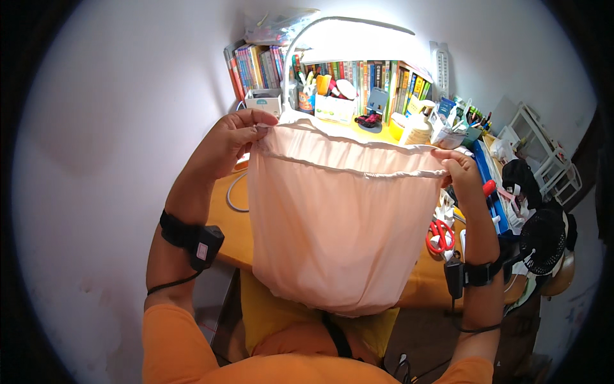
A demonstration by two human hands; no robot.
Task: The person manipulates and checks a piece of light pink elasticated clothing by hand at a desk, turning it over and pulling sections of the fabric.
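A sheer pale pink fabric bag or cover (331, 230) hangs stretched out in front of me, its gathered, elastic-looking rim at the top. My left hand (247, 137) pinches the rim's left corner between thumb and fingers. At the opposite corner my right hand (455, 168) grips the rim a little lower. The mouth gapes slightly, so both the far and the near edge show. Below, the rounded bottom of the fabric hangs in front of the desk's front edge, above my lap. Much of the wooden desk (228, 225) is hidden behind it.
A lit gooseneck lamp (288, 62) arches over a row of books (379, 77). Red-handled scissors (440, 236) lie on the desk at right. Beyond them are a pump bottle (418, 128), a blue tray (491, 192) and a black fan (542, 237). A wall (105, 168) rises close on the left.
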